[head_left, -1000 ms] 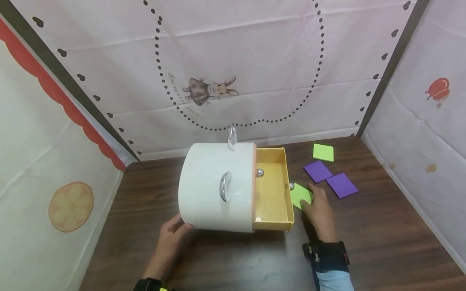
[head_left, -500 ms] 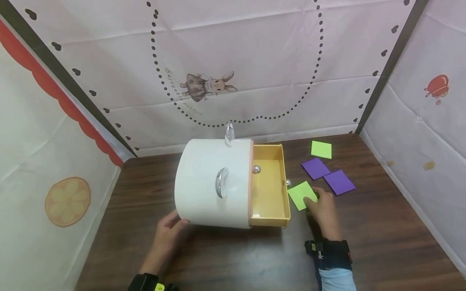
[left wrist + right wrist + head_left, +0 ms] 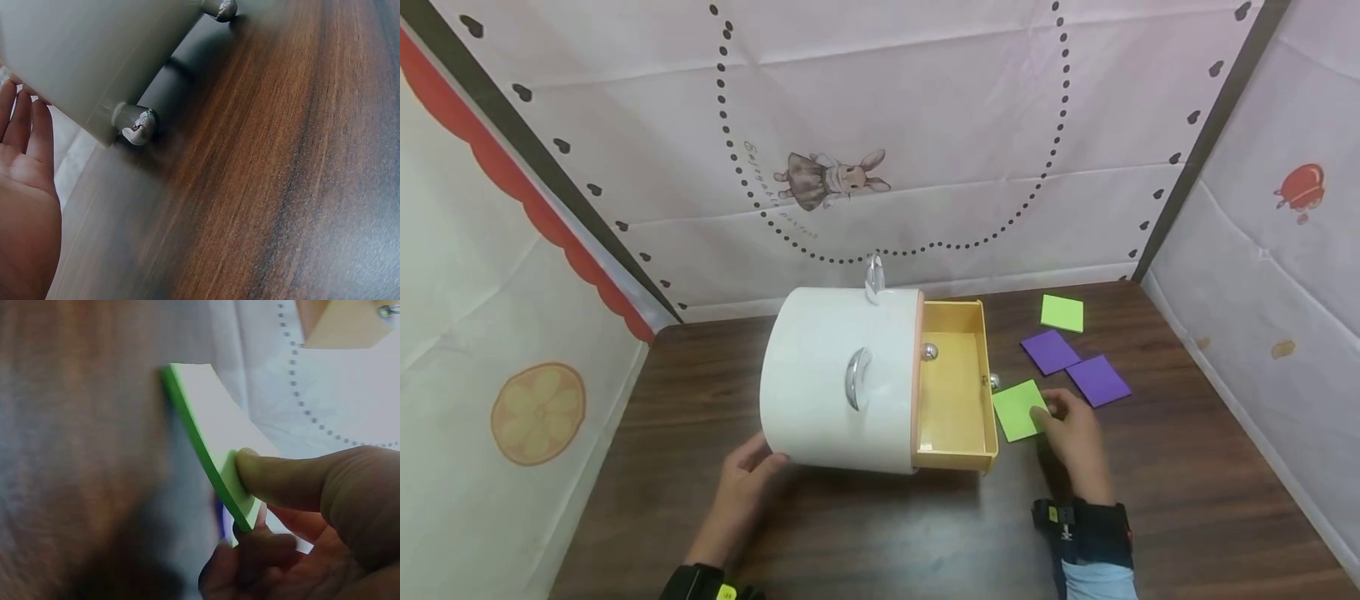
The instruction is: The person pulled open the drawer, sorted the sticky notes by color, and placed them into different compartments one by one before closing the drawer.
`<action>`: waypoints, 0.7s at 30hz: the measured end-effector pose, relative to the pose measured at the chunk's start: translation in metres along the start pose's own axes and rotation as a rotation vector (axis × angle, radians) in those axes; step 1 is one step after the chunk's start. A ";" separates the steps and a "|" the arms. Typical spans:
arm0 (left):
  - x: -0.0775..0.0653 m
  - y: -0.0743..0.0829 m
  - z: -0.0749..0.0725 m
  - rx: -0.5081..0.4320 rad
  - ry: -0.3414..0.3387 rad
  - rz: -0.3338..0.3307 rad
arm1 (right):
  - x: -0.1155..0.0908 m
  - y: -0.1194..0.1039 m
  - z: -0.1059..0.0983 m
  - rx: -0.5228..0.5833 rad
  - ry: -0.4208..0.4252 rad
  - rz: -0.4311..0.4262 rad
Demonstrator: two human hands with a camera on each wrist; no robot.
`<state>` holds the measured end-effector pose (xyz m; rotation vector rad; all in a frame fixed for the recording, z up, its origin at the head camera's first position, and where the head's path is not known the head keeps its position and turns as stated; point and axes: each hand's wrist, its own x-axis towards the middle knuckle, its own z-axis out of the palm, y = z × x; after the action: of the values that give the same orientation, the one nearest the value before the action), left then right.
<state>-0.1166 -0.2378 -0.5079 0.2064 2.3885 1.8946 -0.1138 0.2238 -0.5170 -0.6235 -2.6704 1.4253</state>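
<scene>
A white rounded cabinet point(image 3: 835, 392) sits on the table with its yellow drawer point(image 3: 957, 408) pulled out to the right. Nothing shows inside the drawer. My left hand point(image 3: 741, 483) steadies the cabinet's near left corner; in the left wrist view its straight fingers point(image 3: 40, 134) lie against the cabinet's end. Between thumb and fingers, my right hand point(image 3: 1078, 437) pinches a green sticky note pad point(image 3: 1018, 410) by its right edge, just right of the drawer front. The right wrist view shows the pad point(image 3: 212, 425) tilted, with the thumb on its face.
Two purple sticky note pads point(image 3: 1049, 351) and another green pad point(image 3: 1062, 313) lie on the wooden table point(image 3: 880, 542) behind the right hand. Silver handles point(image 3: 857, 379) stick up from the cabinet, and ball feet point(image 3: 139, 127) support it. Printed cloth walls point(image 3: 970, 125) enclose the table.
The right hand has drawn the green pad slightly towards the right and out from beside the drawer, so more of it shows. The left hand keeps its place on the cabinet.
</scene>
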 end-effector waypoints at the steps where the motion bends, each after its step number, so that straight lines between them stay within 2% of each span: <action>1: 0.000 0.000 0.000 -0.003 -0.001 -0.004 | -0.002 -0.001 -0.002 -0.010 -0.002 -0.001; 7: -0.001 0.001 0.001 -0.016 0.016 -0.057 | -0.008 -0.004 -0.008 0.034 -0.002 -0.022; 14: 0.000 0.000 0.003 -0.016 0.015 -0.037 | -0.006 -0.001 -0.014 0.186 0.029 -0.082; 21: 0.002 0.000 0.004 -0.046 0.032 -0.053 | -0.004 0.001 -0.021 0.149 0.022 -0.068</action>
<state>-0.1179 -0.2336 -0.5093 0.1096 2.3431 1.9410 -0.1048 0.2387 -0.5052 -0.5278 -2.5127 1.5712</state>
